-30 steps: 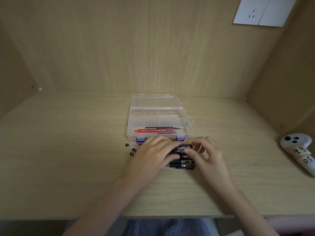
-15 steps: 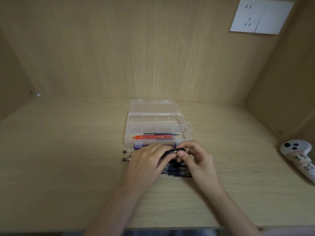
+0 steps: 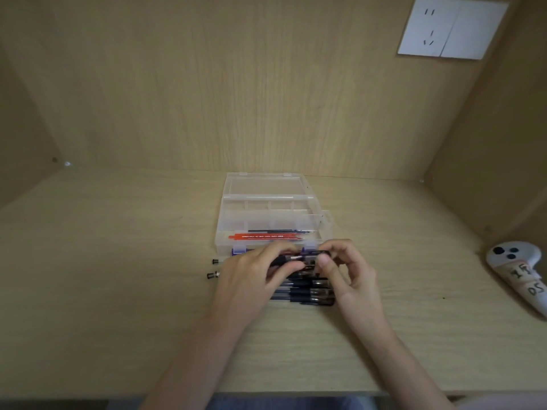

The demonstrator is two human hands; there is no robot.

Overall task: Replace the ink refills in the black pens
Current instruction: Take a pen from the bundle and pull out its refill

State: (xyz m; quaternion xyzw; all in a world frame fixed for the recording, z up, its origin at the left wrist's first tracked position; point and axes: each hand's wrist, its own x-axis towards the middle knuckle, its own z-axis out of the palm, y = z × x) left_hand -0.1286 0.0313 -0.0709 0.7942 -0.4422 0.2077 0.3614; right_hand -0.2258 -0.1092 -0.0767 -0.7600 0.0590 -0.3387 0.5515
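1. We find the person's left hand and right hand raised together just in front of the clear plastic box, over the middle of the desk.
2. Both hands hold one black pen, which lies roughly level and crosswise between them. The left hand's fingers are curled round the pen's left part. The right hand's thumb and forefinger pinch its right end, and the other right fingers are loosely bent.
3. We cannot tell whether the held pen is whole or partly unscrewed, as fingers cover most of it.
4. A row of further black pens lies side by side on the desk directly beneath the hands, partly hidden by them.
5. Two small dark pen parts lie on the desk just left of the left hand, apart from each other.
6. The box stands open, with its lid laid back flat towards the rear wall. Its front compartment holds a red pen and, just behind it, thin dark refills, all lying crosswise.
7. A white controller with handwritten labels rests at the desk's right edge, well apart from the hands.
8. A white wall socket sits on the rear panel, upper right.
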